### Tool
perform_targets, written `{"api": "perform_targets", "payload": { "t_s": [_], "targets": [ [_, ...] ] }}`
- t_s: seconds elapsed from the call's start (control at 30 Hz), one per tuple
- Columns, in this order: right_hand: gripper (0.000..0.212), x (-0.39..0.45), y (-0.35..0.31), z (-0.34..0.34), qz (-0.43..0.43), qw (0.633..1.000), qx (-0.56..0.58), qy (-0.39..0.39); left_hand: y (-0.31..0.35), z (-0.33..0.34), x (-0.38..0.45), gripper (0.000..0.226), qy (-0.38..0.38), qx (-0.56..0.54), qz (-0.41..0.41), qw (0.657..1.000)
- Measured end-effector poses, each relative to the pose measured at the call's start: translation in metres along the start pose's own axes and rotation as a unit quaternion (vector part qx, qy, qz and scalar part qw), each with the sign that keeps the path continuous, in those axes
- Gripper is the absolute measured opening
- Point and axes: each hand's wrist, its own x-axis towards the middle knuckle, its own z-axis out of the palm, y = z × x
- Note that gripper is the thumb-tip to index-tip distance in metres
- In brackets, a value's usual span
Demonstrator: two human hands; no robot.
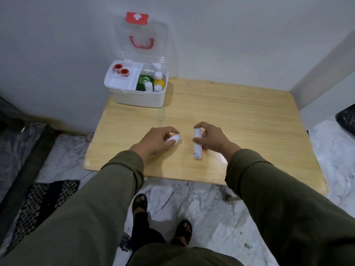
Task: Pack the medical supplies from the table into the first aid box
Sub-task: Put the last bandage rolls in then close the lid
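Observation:
The white first aid box (138,98) stands open at the table's far left corner, its clear lid (142,35) leaning on the wall. Inside are two red-capped rolls (121,69), a green packet (144,82), a yellow bottle (159,81) and small white bottles. My left hand (159,140) closes around a short white roll (173,138) lying on the table. My right hand (211,138) grips a long white roll (197,145) near its far end; the roll rests lengthwise on the wood.
The wooden table (240,116) stands in a corner between grey walls. Below it is marble floor with a dark patterned mat (44,198) on the left and my sandalled feet (163,223) near the front edge. A black bag (346,120) sits at the right.

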Motion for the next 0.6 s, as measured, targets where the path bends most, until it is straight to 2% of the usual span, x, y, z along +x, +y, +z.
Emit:
{"api": "perform_targets", "payload": {
  "t_s": [0.43,0.6],
  "targets": [
    [0.045,0.072,-0.166,-0.004,-0.128,0.989,0.007,0.076,-0.03,-0.159,0.014,0.026,0.122,0.016,0.006,0.992],
    [0.044,0.107,-0.213,0.006,-0.122,0.987,0.016,0.102,-0.053,-0.214,0.035,0.03,0.161,0.017,0.006,0.987]
  ]
}}
